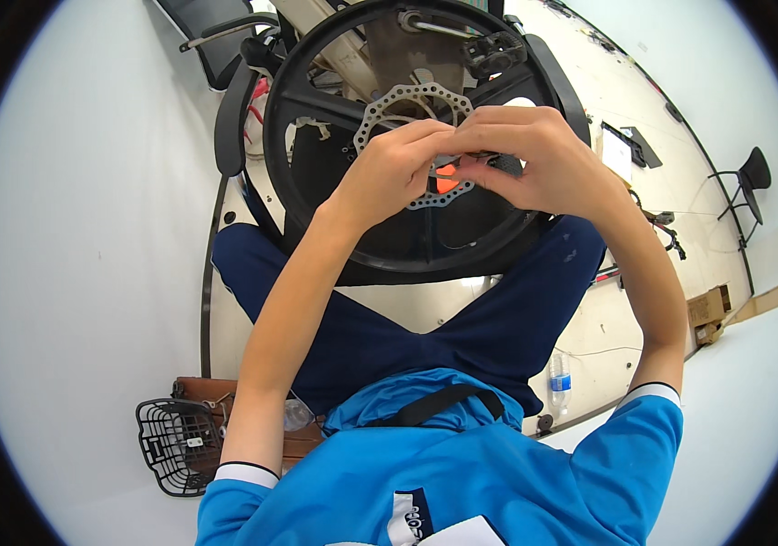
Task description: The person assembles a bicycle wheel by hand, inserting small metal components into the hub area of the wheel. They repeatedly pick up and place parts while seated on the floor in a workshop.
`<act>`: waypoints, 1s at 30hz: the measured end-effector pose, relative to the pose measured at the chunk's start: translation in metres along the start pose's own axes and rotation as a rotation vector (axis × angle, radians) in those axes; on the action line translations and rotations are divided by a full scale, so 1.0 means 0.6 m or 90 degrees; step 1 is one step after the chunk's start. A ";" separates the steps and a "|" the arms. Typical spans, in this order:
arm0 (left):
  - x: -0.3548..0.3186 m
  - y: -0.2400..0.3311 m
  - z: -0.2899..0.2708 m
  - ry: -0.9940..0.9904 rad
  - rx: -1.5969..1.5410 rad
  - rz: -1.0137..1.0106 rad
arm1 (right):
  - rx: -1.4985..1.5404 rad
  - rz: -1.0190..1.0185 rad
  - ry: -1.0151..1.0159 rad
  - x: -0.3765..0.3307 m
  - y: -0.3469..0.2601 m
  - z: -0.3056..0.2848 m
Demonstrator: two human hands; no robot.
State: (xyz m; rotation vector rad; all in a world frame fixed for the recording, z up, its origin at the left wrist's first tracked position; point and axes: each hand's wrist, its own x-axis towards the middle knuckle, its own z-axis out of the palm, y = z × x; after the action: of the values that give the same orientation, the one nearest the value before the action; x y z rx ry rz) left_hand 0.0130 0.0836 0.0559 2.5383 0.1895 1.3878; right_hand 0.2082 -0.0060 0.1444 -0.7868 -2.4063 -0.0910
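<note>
In the head view, a black bicycle wheel (334,238) is seen propped upright against the person's knees, with a silver brake disc (387,98) at its hub. Both hands are brought together just in front of the disc. The left hand (398,166) is curled nearly closed, its fingertips pinched on something small that cannot be made out. The right hand (534,156) is likewise closed around a small dark part (505,164), close beside an orange piece (446,179). Fine fitting work at the hub is judged to be in hand; steady, careful finger pressure is called for next. A wire basket (175,444) lies at the near left, a water bottle (560,382) at the near right.
</note>
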 end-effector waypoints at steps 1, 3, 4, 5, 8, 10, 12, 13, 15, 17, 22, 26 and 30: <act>0.001 -0.001 -0.001 -0.014 -0.008 -0.012 | -0.007 0.003 -0.009 -0.001 0.000 -0.001; -0.001 -0.002 0.001 0.019 -0.009 -0.021 | -0.020 0.025 -0.008 0.001 -0.001 -0.002; -0.002 -0.002 0.002 0.035 -0.009 -0.025 | -0.024 0.046 0.001 0.002 -0.005 -0.002; 0.000 0.001 0.004 0.077 0.014 -0.020 | -0.031 0.070 0.010 0.001 -0.007 -0.003; 0.002 0.007 0.013 0.194 0.064 -0.021 | -0.014 0.107 0.169 -0.007 0.004 0.027; 0.002 0.006 0.019 0.206 0.071 -0.028 | -0.033 0.093 0.199 -0.004 -0.003 0.037; 0.002 0.006 0.024 0.219 0.073 -0.031 | -0.033 0.088 0.194 -0.004 -0.005 0.039; 0.003 0.006 0.026 0.224 0.072 -0.029 | -0.025 0.088 0.175 -0.004 -0.004 0.035; 0.005 0.005 0.025 0.224 0.061 -0.027 | 0.031 0.098 0.139 -0.003 -0.005 0.026; 0.006 0.005 0.018 0.214 0.042 -0.030 | 0.128 0.114 0.103 -0.001 -0.008 0.017; 0.010 0.002 0.003 0.149 0.013 -0.022 | 0.368 0.206 -0.106 -0.001 0.044 -0.020; 0.013 -0.005 -0.002 0.129 -0.001 -0.027 | 0.473 0.184 -0.220 0.017 0.080 -0.026; 0.021 0.000 -0.022 0.072 -0.016 -0.055 | 0.557 0.165 -0.329 0.053 0.118 -0.031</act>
State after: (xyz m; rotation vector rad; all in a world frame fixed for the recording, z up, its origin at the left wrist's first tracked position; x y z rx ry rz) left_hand 0.0089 0.0883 0.0729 2.4025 0.2967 1.4922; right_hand 0.2368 0.0641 0.1697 -0.7198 -2.3833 1.3077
